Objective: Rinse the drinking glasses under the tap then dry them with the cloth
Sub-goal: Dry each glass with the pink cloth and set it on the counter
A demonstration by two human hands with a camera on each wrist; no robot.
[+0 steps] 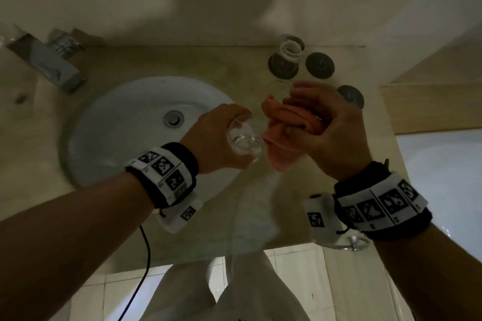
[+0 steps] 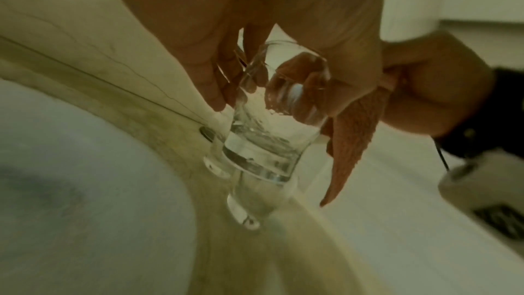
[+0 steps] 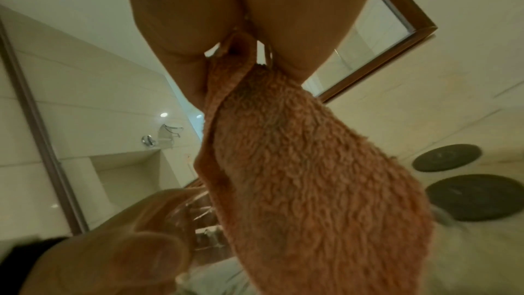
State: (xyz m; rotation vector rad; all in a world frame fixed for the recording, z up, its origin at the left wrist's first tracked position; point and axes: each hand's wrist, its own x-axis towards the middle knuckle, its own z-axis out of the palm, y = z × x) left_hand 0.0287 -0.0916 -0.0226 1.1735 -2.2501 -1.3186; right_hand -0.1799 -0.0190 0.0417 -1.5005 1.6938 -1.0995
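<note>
While the left hand (image 1: 221,135) grips a glass (image 1: 243,139), the right hand (image 1: 328,133) grips the cloth (image 1: 281,125).

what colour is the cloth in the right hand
Orange-pink cloth, a fuzzy terry weave; the right wrist view shows it best.

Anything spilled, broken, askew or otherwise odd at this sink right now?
Nothing stands out. The left hand grips a clear glass, intact, beside the orange cloth bunched in the right hand. Another glass stands upright on a dark coaster behind them; two more coasters sit bare. No puddle or breakage shows.
</note>
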